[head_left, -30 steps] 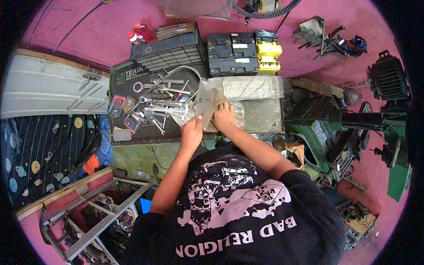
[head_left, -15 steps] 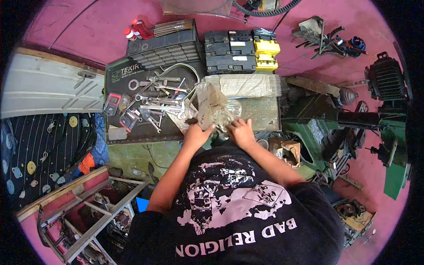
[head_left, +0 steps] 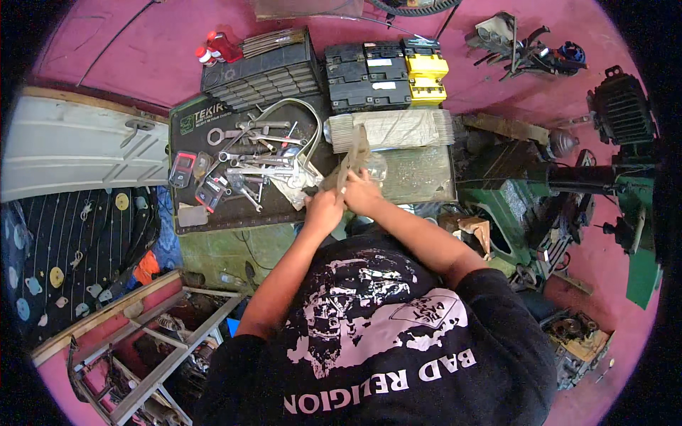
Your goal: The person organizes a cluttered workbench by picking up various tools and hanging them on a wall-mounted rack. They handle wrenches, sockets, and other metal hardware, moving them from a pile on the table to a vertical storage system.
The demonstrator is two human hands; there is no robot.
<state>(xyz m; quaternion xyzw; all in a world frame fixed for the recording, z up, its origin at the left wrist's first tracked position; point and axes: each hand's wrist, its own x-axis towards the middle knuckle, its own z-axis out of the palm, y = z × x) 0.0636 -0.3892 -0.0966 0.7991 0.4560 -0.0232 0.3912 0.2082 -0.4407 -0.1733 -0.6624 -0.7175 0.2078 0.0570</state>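
Brownish sheet (rather crumpled) is grasped by the left hand and the right hand at the worktop, with wrenches spread to the left.

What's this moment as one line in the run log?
left hand: holds wrapper; right hand: holds wrapper; wrenches: left of wrapper

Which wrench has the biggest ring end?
The grey wrench at the pile's upper left, its wide ring pointing left; the visible ends of the other wrenches are smaller.
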